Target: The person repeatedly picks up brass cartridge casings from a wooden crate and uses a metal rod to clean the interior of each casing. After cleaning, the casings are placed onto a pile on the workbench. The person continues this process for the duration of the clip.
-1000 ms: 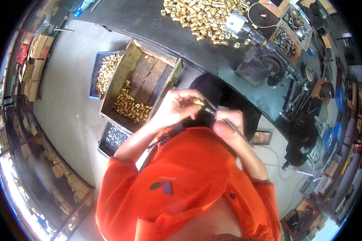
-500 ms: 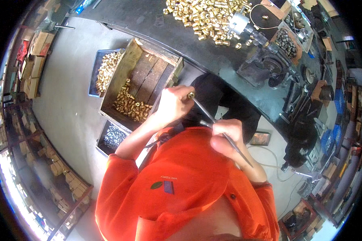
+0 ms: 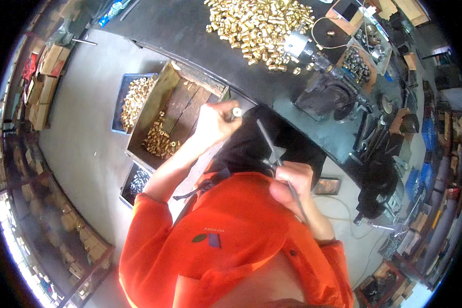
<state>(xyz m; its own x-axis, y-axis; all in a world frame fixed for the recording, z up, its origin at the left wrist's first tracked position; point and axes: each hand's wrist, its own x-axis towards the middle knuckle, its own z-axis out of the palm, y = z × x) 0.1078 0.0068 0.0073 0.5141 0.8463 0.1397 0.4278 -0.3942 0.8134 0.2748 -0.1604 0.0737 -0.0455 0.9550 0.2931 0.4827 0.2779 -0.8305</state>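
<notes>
My left hand is closed round a small brass fitting, pinched at the fingertips with its round bored end showing. My right hand grips a long thin grey metal rod, which slants up toward the left hand. The rod's upper end stands apart from the fitting. A short metal piece sticks out beside the right fist; what it belongs to is hidden. Below and left of the left hand is a wooden crate with brass fittings heaped at its near end.
A blue bin of brass fittings stands left of the crate, and a bin of silvery parts nearer me. On the dark workbench lie a big pile of brass fittings and a machine with a chuck.
The rod's tip has come away from the fitting. My left hand has turned the fitting's end upward, and the right hand has shifted slightly down and right with the rod.
</notes>
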